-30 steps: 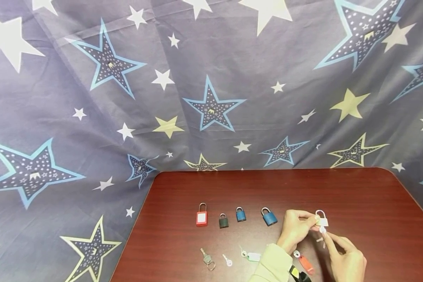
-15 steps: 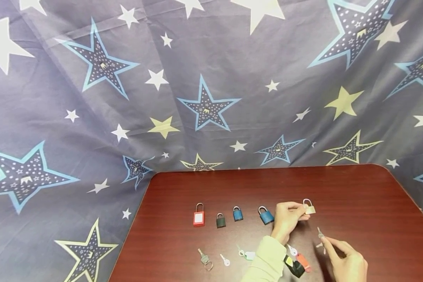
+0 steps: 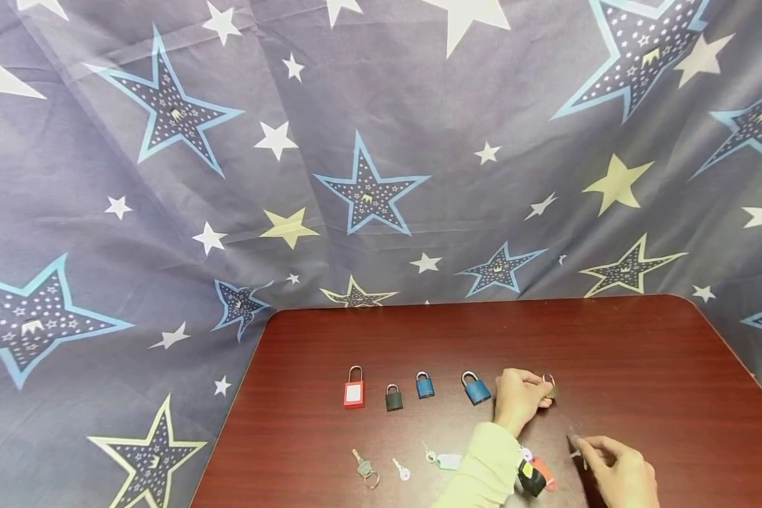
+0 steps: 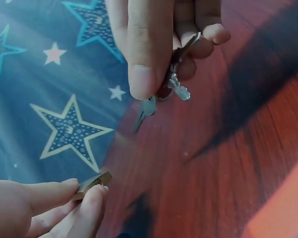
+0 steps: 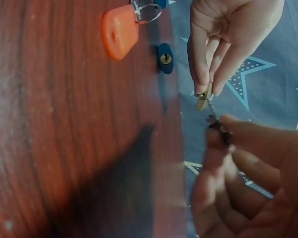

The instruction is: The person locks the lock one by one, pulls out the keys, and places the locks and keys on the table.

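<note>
- Above the table (image 3: 641,367), right of the padlock row, we note the left hand (image 3: 516,401) pinching a brass padlock (image 3: 549,385).
- Nearer us, our right hand (image 3: 616,474) pinches a key bunch (image 4: 161,96), apart from that padlock.

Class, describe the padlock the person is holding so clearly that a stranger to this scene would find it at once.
Start at the dark red table and follow its row of padlocks from the red padlock rightward past the big blue padlock. Just beyond, the left hand pinches a small brass padlock. It alone is brass-coloured and held in fingers; the others stand untouched.
</note>
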Motion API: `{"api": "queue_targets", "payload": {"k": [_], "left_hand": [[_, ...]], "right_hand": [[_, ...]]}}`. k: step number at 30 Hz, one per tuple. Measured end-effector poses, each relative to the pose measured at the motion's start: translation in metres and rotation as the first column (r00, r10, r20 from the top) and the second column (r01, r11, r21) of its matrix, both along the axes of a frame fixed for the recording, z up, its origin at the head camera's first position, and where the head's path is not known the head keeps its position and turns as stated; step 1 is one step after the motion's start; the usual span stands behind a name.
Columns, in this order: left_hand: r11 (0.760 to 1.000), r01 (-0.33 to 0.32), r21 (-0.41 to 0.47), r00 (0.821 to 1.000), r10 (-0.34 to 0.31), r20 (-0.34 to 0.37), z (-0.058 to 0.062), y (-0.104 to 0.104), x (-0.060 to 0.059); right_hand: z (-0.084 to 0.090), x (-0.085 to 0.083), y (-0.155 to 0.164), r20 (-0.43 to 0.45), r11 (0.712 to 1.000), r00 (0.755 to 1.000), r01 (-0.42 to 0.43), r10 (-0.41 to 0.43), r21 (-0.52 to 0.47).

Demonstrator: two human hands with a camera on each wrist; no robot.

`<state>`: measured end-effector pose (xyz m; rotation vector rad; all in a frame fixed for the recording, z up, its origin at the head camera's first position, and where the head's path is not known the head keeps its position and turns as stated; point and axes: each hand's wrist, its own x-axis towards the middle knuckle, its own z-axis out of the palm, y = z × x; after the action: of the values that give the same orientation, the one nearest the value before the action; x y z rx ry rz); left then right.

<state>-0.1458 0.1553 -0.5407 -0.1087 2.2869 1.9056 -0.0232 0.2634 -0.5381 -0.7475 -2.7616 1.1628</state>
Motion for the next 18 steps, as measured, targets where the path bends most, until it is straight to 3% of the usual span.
{"api": "queue_targets", "payload": {"k": [6,12,18], "left_hand": [[0.986,0.043,-0.162,0.999,-0.047,-0.025,-0.003,0.005,0.007],[0.969,0.047,-0.242,0.998,-0.057,-0.034,-0.004,0.011,0.005],[0.937,0.022,-0.350,0.994,-0.057,-0.090,-0.003,0.016,0.004]], "right_hand": [[-0.011,-0.005,0.009,0.148,0.991,0.980,-0.135,0.132,0.006],[-0.014,-0.008,0.011,0.137,0.985,0.978,-0.167,0.159,0.044],[-0.013,-0.012,0.012,0.148,0.982,0.975,-0.178,0.166,0.066]]}}
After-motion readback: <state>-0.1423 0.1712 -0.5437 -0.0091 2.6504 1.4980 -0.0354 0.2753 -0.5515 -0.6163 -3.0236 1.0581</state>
